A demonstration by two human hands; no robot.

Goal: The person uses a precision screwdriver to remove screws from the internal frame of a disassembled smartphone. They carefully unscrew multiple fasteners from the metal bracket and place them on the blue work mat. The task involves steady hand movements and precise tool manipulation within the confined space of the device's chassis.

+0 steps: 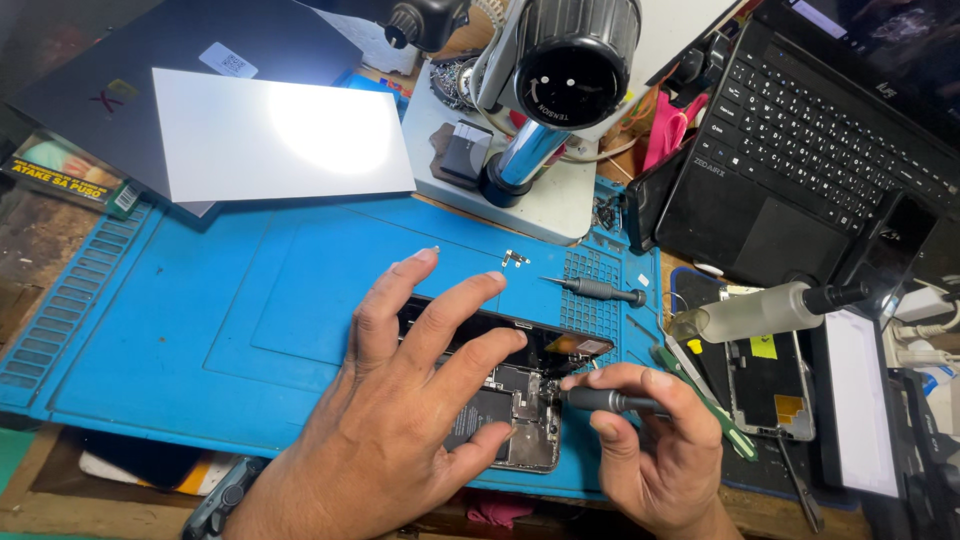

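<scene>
Head view: the left hand lies flat, fingers spread, pinning the opened phone on the blue mat. The right hand pinches a screwdriver, tip probably on a screw. Best kept upright, pressure light.

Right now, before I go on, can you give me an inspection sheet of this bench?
Surface: blue repair mat on a wooden bench.
Job's things: opened smartphone, its insides exposed; screwdriver.
Clutter: second screwdriver, small metal parts, white sheet, squeeze bottle, green pry tool, spare screen.
Hands: left hand flat over the phone; right hand grips the screwdriver.
Cables: white ones at the right edge.
Surroundings: microscope, laptop.
</scene>
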